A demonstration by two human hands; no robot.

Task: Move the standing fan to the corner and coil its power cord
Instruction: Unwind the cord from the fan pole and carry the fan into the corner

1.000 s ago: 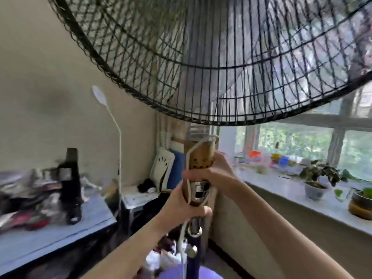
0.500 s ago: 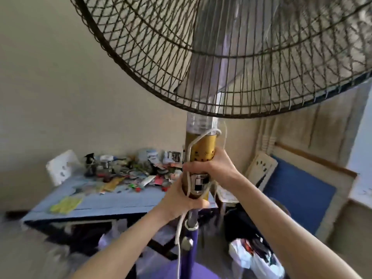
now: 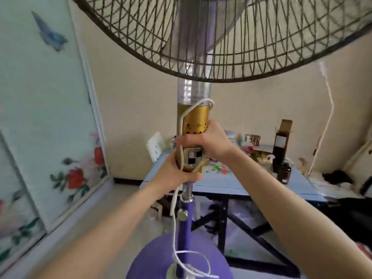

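Observation:
The standing fan [image 3: 196, 119] fills the middle of the head view: a black wire cage at the top, a gold control column, a purple pole and a round purple base [image 3: 153, 260] at the bottom. My right hand [image 3: 207, 142] grips the gold column from the right. Just below it, my left hand [image 3: 173, 174] grips the column's lower end. The white power cord [image 3: 174, 200] loops over the column's top, runs down under both hands along the pole and lies in a loose loop on the base.
A blue table [image 3: 231, 182] cluttered with small items and a dark bottle box [image 3: 280, 148] stands behind the fan. A wardrobe with flower-painted doors [image 3: 48, 121] lines the left. A white lamp stalk [image 3: 326, 117] rises at the right. Beige walls meet behind the table.
The view has swung left: the window and sill have gone, the blue table now sits behind and right of the fan, and the wardrobe has appeared. Both hands keep their grip on the column.

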